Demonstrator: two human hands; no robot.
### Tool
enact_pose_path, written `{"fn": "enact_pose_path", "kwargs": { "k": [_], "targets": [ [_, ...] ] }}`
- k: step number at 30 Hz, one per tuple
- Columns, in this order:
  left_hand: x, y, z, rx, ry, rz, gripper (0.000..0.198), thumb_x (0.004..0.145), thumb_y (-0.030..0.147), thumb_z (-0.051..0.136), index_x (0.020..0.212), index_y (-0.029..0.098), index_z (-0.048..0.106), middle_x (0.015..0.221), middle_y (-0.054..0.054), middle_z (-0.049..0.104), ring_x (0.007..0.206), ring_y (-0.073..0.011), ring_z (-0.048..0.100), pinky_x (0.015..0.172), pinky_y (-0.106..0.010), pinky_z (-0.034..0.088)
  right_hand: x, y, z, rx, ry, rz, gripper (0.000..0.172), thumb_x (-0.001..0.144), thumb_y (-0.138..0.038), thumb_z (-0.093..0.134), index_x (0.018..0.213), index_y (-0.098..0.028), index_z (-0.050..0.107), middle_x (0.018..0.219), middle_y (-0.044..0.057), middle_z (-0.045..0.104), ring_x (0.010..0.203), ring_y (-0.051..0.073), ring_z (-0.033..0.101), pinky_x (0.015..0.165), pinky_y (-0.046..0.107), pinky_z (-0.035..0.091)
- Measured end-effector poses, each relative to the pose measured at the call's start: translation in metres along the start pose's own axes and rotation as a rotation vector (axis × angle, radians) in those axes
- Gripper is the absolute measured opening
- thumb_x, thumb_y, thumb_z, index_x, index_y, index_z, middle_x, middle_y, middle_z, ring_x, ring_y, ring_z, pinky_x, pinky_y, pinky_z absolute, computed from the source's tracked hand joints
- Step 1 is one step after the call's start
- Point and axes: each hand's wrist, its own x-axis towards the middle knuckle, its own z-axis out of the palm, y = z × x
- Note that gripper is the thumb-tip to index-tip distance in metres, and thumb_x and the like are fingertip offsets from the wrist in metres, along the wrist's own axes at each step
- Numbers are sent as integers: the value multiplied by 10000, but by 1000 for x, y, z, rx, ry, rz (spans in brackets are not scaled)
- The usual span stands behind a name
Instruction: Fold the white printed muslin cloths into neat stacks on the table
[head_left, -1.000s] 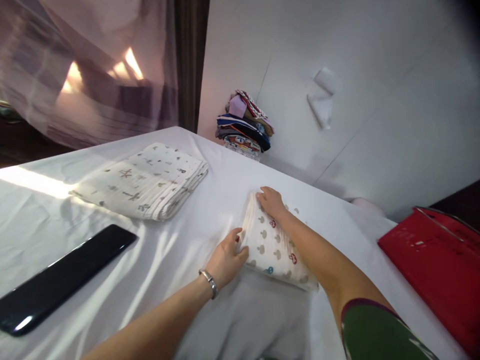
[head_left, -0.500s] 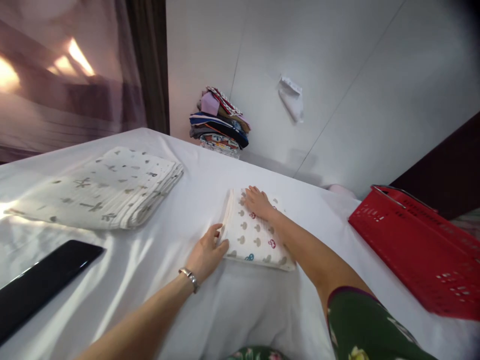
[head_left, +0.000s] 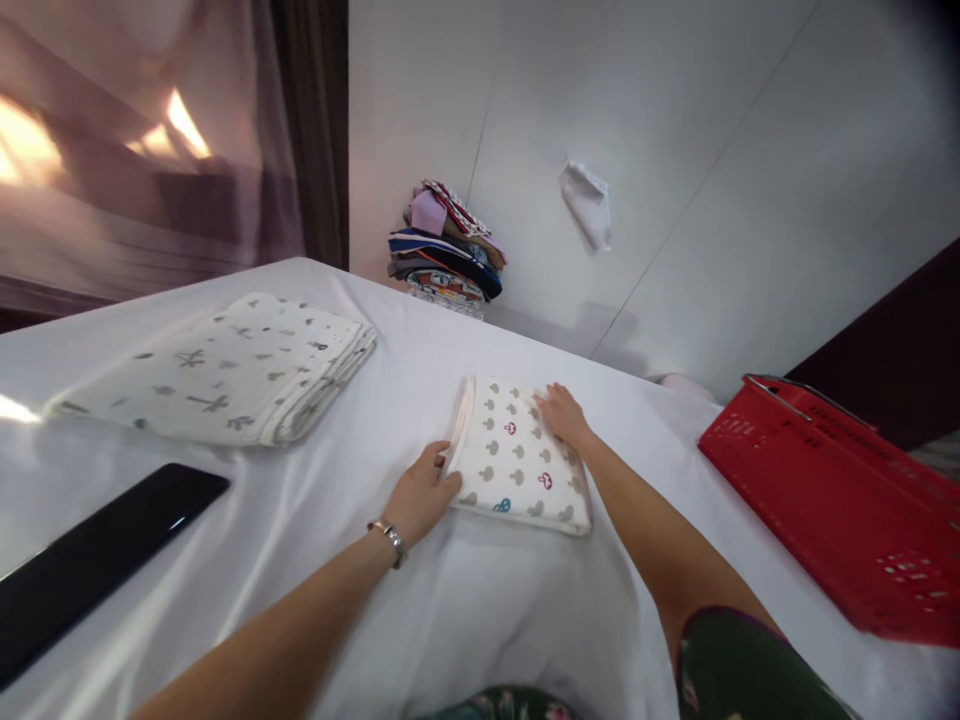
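A folded white cloth (head_left: pixel 502 455) printed with grey, red and blue mushrooms lies on the white sheet in front of me. At its left edge is my left hand (head_left: pixel 420 495), with the thumb on the near corner and the fingers curled against the side, gripping the fold. My right hand (head_left: pixel 564 412) rests on the far right edge of the cloth, fingers stretched out and palm down. To the left lies a larger folded white cloth (head_left: pixel 217 375) with a dark plant-like print, apart from both hands.
A black glossy flat object (head_left: pixel 105 560) lies at the lower left. On the right stands a red plastic basket (head_left: pixel 832 510) with a metal handle. Beyond the sheet's far edge are a stack of folded clothes (head_left: pixel 446 250) and a crumpled white piece (head_left: pixel 587 205).
My right hand has slid right across the mushroom-print cloth, from its upper middle to its right edge. My left hand keeps its place at the left edge. The view has shifted slightly.
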Motion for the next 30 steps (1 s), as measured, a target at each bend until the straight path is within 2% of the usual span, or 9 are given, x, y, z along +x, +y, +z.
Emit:
{"fn": "enact_pose_path", "kwargs": {
  "k": [3,6,10,15,17,21,23,26,30],
  "targets": [
    [-1,0,1,-9,2,-9,468,726,285,499,1184,204,457,995,-56,611,670,-136,585,572,-236,461,-37,24,-11,121,48,146,615,845,-450,412,1364,-133,320,1429,139,293,1299,241,303,1054,390,264],
    [-1,0,1,-10,0,-14,464,731,276,496,1188,207,450,1003,-57,607,703,-138,590,556,-220,466,-77,40,-15,324,17,284,670,835,-493,419,1393,-166,247,1350,132,423,1154,223,494,890,336,457],
    [1,1,0,-93,-35,-61,474,730,260,494,1196,218,424,1061,-64,580,752,-145,591,487,-194,469,-111,34,-12,674,-68,452,905,701,-498,639,1418,-226,158,1298,118,478,1039,231,571,796,320,512],
    [-9,8,11,-268,-110,-108,477,734,264,523,1189,197,398,1110,-95,533,776,-145,593,479,-190,490,-111,30,-31,747,-179,400,1022,631,-354,732,1428,-242,103,1282,144,477,914,226,625,779,347,522],
    [-23,12,25,-327,-229,-120,537,724,280,551,1218,184,360,1116,-113,523,705,-130,604,480,-207,499,-100,46,-52,692,-186,347,1000,626,-322,731,1424,-255,133,1269,144,487,871,221,639,762,350,525],
    [-52,22,52,-301,-661,-132,596,670,283,611,1215,193,387,1105,-101,542,532,-87,601,462,-213,490,-74,96,-95,416,-212,255,953,649,-270,689,1428,-218,144,1128,127,591,840,230,644,781,375,511],
    [-55,26,56,-215,-742,-81,499,666,289,611,1135,184,478,1083,-86,566,521,-79,599,442,-187,466,-67,115,-105,151,-148,263,846,656,-229,653,1401,-154,258,1112,145,603,906,258,624,846,406,475],
    [-38,32,47,-60,-657,11,354,696,303,576,1020,160,558,1040,-74,603,536,-87,607,436,-176,453,-68,119,-98,-163,22,172,631,681,-205,593,1290,-120,453,1206,154,555,1095,287,526,970,432,376],
    [11,37,28,125,-403,104,289,747,297,521,990,158,590,929,-52,656,573,-109,626,488,-190,466,-89,80,-65,-99,168,-120,440,784,-325,483,1201,-198,540,1249,77,537,1164,228,476,1003,409,353]
  ]
}}
